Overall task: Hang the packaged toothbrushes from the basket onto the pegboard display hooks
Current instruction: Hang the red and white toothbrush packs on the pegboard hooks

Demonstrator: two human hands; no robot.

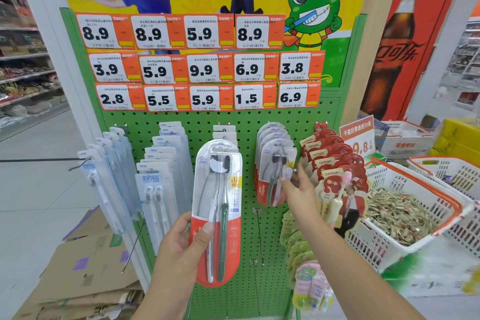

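Facing green pegboard [246, 122] under price tags [202, 34], shop aisle [39, 163] leftward.

This is a shop: rows of orange-and-white price tags [202, 70] top a green perforated metal pegboard [244, 122] hung with packaged goods, stocked grocery shelves [26, 73] fill the left edge, and white plastic bins [405, 215] of wrapped snacks stand at right.

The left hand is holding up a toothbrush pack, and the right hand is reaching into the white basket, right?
Not quite. The left hand does hold the toothbrush pack, but the head view shows the right hand pinching the tip of a pegboard hook, not reaching into the white basket.
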